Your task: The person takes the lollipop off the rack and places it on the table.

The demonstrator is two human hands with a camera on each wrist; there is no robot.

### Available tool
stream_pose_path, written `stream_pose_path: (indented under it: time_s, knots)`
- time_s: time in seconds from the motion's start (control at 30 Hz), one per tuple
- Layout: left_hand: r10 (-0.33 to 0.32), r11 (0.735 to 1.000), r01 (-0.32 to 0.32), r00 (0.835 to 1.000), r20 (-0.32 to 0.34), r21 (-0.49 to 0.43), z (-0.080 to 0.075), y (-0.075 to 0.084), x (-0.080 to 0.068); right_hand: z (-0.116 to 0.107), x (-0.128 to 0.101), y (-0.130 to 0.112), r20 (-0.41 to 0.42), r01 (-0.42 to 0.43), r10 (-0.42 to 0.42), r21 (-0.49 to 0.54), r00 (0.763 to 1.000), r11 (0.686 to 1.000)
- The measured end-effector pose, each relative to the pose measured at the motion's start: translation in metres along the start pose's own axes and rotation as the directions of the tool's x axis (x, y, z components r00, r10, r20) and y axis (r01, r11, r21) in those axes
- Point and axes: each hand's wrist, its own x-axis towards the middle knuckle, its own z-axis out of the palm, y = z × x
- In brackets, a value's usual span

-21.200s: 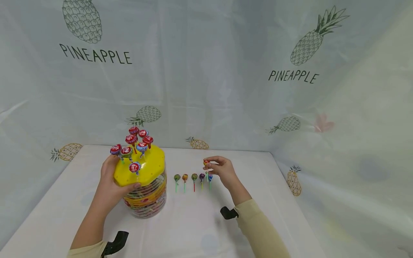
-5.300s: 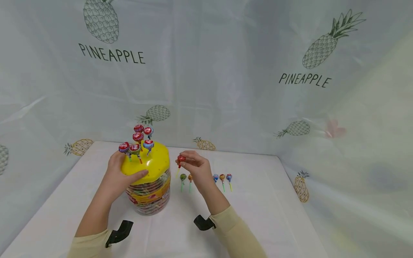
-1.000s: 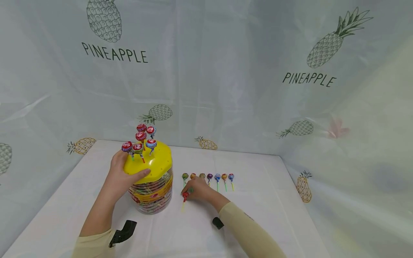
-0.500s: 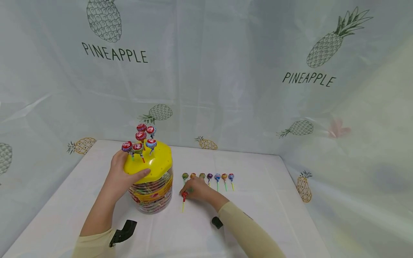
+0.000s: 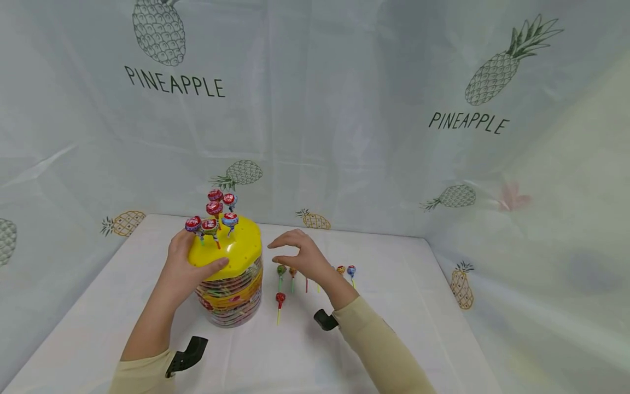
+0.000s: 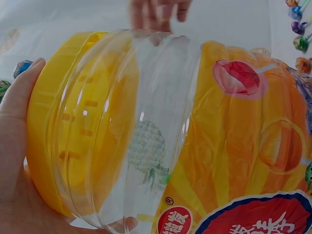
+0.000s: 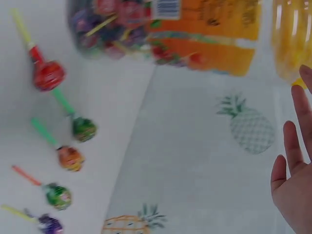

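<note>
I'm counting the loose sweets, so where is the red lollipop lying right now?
In the head view the red lollipop lies on the table, alone in front of the row, nearest the green lollipop, just right of the jar.

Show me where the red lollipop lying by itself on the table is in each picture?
Head view: the red lollipop lies on the white table, in front of the row, right of the candy jar.
Left wrist view: not in it; the jar fills the picture.
Right wrist view: red lollipop at upper left, above the green lollipop.
Shared landmark: the jar.
</note>
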Motion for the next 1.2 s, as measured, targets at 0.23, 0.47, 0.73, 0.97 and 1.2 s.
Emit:
stream_pose_path:
  time_s: [0.23,0.47,0.73,0.97,1.2]
  knots:
    - [0.0,1.0,0.0,1.0,-0.001,0.001,0.001,-0.002,0.001,-0.001,0.017,-0.034,-0.097,0.037,-0.025,0.122,0.995,0.992]
    - [-0.008,1.0,0.008,1.0,0.004,0.02,0.0,-0.002,0.001,0.006,0.035,-0.059,-0.207,0.147,-0.107,0.185,0.972,0.972]
    - [-0.009,1.0,0.009,1.0,0.0,0.013,0.001,-0.002,0.002,0.015,0.047,-0.072,-0.261,0.155,-0.107,0.168,0.959,0.974]
    - [-0.008,1.0,0.008,1.0,-0.001,0.004,0.001,-0.002,0.0,0.023,0.051,-0.08,-0.208,0.148,-0.103,0.216,0.973,0.965]
    - [0.0,1.0,0.0,1.0,-0.003,0.007,0.001,-0.003,-0.001,0.024,0.05,-0.09,-0.217,0.123,-0.069,0.244,0.974,0.962]
